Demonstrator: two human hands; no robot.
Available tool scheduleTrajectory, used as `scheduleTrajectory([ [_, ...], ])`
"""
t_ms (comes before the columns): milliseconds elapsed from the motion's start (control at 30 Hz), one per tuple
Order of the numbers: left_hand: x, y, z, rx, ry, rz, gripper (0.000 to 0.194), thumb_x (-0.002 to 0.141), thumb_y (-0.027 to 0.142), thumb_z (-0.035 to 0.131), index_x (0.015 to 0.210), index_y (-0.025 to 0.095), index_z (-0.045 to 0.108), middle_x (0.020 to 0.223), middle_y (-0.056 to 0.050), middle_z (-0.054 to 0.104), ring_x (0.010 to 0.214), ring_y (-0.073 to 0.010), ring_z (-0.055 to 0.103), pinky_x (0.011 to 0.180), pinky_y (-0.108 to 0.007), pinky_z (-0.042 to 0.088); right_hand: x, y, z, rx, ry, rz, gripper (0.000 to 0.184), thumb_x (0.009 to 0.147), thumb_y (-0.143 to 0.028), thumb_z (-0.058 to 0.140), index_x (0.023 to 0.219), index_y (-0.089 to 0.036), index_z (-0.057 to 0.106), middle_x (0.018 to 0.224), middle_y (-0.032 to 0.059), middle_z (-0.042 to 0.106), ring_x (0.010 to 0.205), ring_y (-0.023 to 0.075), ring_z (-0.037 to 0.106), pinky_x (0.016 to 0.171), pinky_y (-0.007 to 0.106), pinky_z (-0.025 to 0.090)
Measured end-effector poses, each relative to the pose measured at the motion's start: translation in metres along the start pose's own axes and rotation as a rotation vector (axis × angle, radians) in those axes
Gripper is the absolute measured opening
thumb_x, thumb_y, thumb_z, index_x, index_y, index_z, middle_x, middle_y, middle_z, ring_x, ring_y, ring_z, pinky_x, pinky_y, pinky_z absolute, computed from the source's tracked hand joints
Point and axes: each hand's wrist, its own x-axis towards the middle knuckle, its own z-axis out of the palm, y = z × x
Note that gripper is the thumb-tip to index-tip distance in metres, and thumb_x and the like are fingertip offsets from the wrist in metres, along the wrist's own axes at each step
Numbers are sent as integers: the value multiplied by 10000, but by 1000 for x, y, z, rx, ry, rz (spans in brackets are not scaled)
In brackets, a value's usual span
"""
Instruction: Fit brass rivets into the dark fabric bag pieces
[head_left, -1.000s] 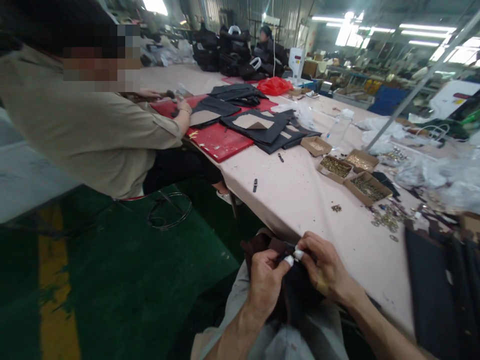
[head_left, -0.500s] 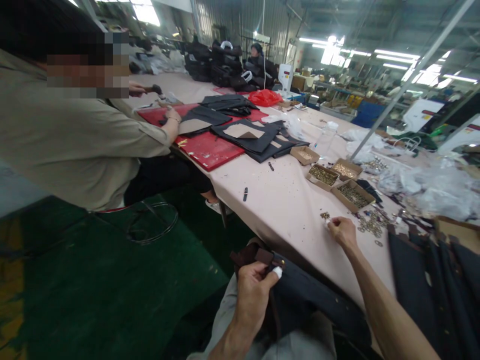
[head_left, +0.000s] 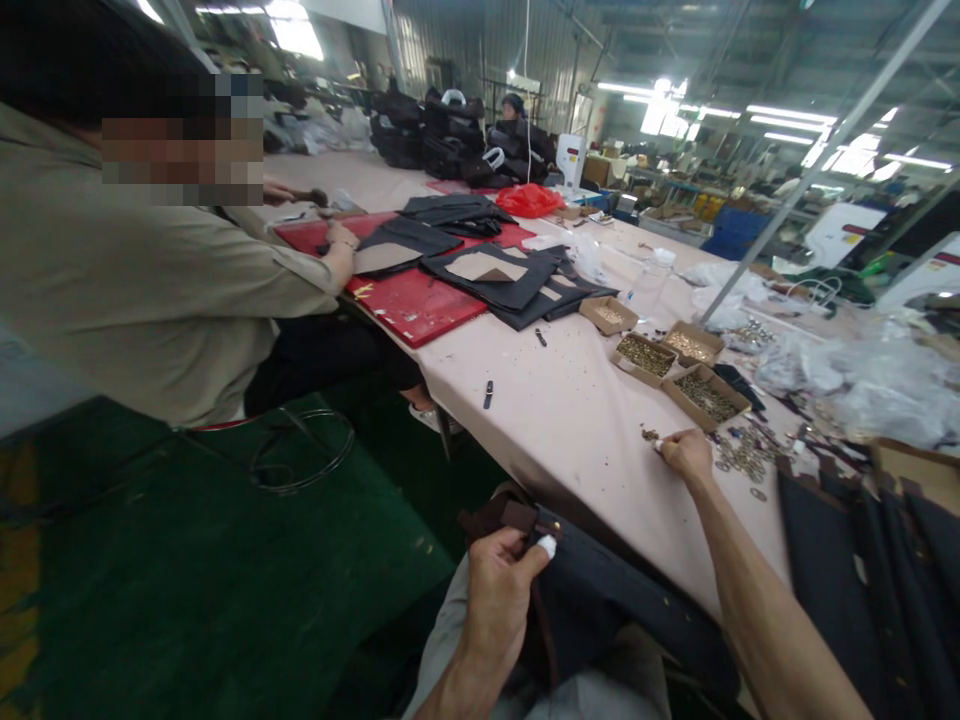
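My left hand (head_left: 499, 580) is closed on a dark fabric piece (head_left: 607, 575) with a brown strap (head_left: 517, 515) at its edge. The piece lies across my lap. White wrapping covers the thumb tip, and a small brass stud (head_left: 556, 526) shows just above it. Over the table, my right hand (head_left: 688, 455) pinches its fingers together beside a small pile of brass fittings (head_left: 649, 434). Whatever is between those fingertips is too small to make out. Loose metal rings (head_left: 742, 455) lie to the right of that hand.
Cardboard boxes of small metal parts (head_left: 705, 395) stand beyond my right hand. Dark fabric pieces (head_left: 825, 560) hang at the table's right edge. A co-worker (head_left: 172, 280) sits at left by a red board (head_left: 427, 300). A slanted pole (head_left: 780, 220) rises from the table.
My right hand has shifted very slightly, its fingers still by the brass pile. My left hand and the fabric have moved a little to the left.
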Motion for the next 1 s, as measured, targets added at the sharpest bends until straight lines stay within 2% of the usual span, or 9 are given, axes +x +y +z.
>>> scheduleTrajectory([
  [167,-9,4,6,-63,15,-38,185,664,223,836,818,133,788,842,-73,755,814,-203,671,756,-272,489,-15,-2,-4,-148,-49,-90,310,809,-322,614,962,-171,838,922,205,779,886,340,738,702,345,482],
  [267,-17,8,8,-134,12,-73,226,628,194,838,840,124,801,830,-79,754,751,-176,652,708,-259,475,-20,-2,-11,-201,-102,-165,286,818,-314,599,850,-113,800,917,262,751,920,375,721,724,375,476],
  [367,-23,11,8,-169,29,-117,218,626,188,833,834,131,804,754,-59,724,668,-147,605,640,-245,450,-40,-15,-25,-184,-132,-241,275,857,-343,575,796,-136,746,832,205,736,845,337,706,701,365,463],
  [467,-28,13,7,-169,43,-143,186,629,198,830,804,146,802,768,-62,725,657,-148,603,620,-249,445,-97,-46,-47,125,-121,-428,237,920,-386,566,869,-193,694,765,80,696,717,239,649,684,328,462],
  [533,-30,12,7,-169,38,-153,165,628,208,833,776,147,793,792,-73,732,695,-172,637,648,-264,464,-147,-71,-63,374,-223,-655,207,960,-396,579,877,-221,654,761,36,653,700,206,607,700,317,469],
  [633,-30,9,8,-146,17,-144,172,644,226,828,789,139,793,820,-84,736,732,-187,646,679,-278,472,-208,-105,-80,610,-354,-843,96,999,-307,571,968,-236,627,810,25,619,704,190,571,657,309,450],
  [733,-31,7,10,-94,-15,-115,161,669,245,813,780,133,785,794,-72,719,712,-167,609,669,-266,446,-233,-123,-85,650,-359,-972,73,1000,-233,570,1058,-244,613,864,37,603,721,192,562,658,323,445],
  [867,-36,6,11,-42,-30,-88,120,680,231,781,750,134,773,735,-46,688,683,-147,563,651,-252,402,-234,-125,-84,626,-346,-1012,100,985,-198,569,1061,-235,622,927,66,617,797,212,588,698,336,460],
  [1000,-41,4,10,30,-8,-63,113,674,238,776,662,133,739,635,-13,610,592,-106,451,572,-243,306,-235,-119,-84,631,-413,-874,76,952,-259,602,922,-216,658,834,41,626,730,194,561,644,308,433],
])
